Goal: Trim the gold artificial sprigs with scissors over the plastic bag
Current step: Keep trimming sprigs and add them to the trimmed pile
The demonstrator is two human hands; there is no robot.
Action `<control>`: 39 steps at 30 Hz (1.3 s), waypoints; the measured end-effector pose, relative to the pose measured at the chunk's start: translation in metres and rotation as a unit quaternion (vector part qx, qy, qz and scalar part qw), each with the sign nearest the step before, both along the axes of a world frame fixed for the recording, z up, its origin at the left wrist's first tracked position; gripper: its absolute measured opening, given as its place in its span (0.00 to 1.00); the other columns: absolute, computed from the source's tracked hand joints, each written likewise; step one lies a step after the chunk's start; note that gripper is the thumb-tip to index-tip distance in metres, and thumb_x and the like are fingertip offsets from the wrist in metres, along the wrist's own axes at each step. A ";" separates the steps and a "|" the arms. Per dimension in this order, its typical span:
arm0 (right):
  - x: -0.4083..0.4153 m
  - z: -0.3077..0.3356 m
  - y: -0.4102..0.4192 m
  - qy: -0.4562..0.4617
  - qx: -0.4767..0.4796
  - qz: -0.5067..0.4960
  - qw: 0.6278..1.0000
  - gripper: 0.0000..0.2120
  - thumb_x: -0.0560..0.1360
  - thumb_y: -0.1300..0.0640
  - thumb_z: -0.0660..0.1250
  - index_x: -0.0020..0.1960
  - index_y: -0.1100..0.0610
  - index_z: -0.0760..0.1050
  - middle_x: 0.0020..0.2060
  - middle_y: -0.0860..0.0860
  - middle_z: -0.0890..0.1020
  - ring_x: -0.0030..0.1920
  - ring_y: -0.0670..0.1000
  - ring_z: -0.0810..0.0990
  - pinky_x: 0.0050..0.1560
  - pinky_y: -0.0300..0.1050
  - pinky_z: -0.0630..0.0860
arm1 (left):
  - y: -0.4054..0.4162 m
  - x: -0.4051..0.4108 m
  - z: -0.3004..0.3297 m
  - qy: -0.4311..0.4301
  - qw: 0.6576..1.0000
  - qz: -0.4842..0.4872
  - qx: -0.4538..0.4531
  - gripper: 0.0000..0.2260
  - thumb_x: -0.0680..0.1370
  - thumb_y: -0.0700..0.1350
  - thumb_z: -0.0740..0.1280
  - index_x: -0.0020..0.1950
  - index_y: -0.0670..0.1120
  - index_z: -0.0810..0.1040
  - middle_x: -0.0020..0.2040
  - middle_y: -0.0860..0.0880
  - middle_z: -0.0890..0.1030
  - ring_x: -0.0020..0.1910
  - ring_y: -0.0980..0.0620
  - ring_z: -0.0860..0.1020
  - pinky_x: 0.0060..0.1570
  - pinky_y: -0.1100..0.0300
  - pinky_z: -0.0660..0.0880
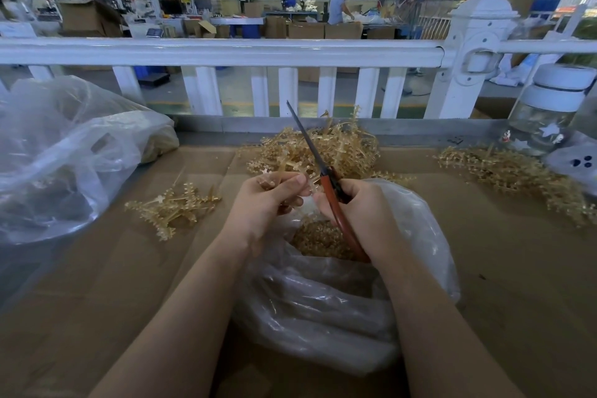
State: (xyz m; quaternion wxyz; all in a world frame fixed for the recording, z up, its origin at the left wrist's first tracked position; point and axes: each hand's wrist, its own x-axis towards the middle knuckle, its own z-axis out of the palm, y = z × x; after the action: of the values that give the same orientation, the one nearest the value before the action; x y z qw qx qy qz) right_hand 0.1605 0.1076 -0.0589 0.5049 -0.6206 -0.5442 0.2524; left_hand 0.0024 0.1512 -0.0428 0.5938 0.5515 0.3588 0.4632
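The gold sprigs are pale, straw-coloured plastic stems lined with rows of small knobbly leaves. A tangled heap of them (318, 152) lies at the centre of the frame, just above the hands, on the brown cardboard surface (97, 268). A smaller cluster (172, 205) lies left of centre, and another loose pile (513, 178) spreads along the right side. Short gold cuttings (318, 239) fill the mouth of the clear plastic bag (323, 300), which sits crumpled at lower centre, directly under both hands.

The left hand (268, 200) is curled, thumb and fingers pinching a small translucent sprig piece (268, 181) at the fingertips; most of that piece is hidden by the fingers. The right hand (358, 207) is clenched round the orange-red handles of the scissors (318, 165). The dark blades look nearly closed and point up and to the left, crossing in front of the central heap, with the tip reaching as far as the white railing (226, 52). The two hands are just beside each other above the bag opening.

A second, larger clear plastic bag (64, 155) bulges at the left edge. A clear bottle with a white lid (549, 107) stands at the right edge, near the railing post. Beyond the railing, cardboard boxes (310, 31) and a standing person (339, 6) are in the upper part of the frame.
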 end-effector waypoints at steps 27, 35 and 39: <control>0.004 0.003 -0.014 -0.300 0.033 -0.093 0.949 0.30 0.65 0.22 0.60 0.48 0.47 0.76 0.38 0.40 0.79 0.41 0.43 0.77 0.42 0.43 0.79 | -0.002 -0.004 0.004 -0.035 0.995 0.035 0.085 0.11 0.79 0.40 0.67 0.37 0.48 0.78 0.35 0.51 0.77 0.37 0.56 0.73 0.46 0.60 0.70; 0.004 0.003 -0.014 -0.282 0.020 -0.089 0.955 0.31 0.63 0.20 0.59 0.47 0.46 0.76 0.38 0.40 0.80 0.41 0.42 0.78 0.44 0.46 0.80 | -0.001 -0.003 0.004 -0.064 0.994 0.015 0.084 0.15 0.80 0.39 0.66 0.35 0.51 0.82 0.34 0.53 0.79 0.36 0.57 0.76 0.42 0.67 0.75; 0.004 0.002 -0.012 -0.283 0.014 -0.093 0.954 0.33 0.62 0.19 0.58 0.46 0.47 0.77 0.36 0.41 0.80 0.39 0.42 0.78 0.43 0.47 0.81 | 0.000 -0.003 0.004 -0.068 0.994 0.011 0.082 0.15 0.80 0.39 0.65 0.36 0.51 0.82 0.34 0.52 0.79 0.35 0.58 0.76 0.40 0.67 0.74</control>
State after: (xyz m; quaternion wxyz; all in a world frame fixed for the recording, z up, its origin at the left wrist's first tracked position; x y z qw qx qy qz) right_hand 0.1643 0.0952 -0.0571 0.3601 -0.7075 -0.6080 0.0103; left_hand -0.0009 0.1512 -0.0391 0.5641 0.5618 0.2844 0.5341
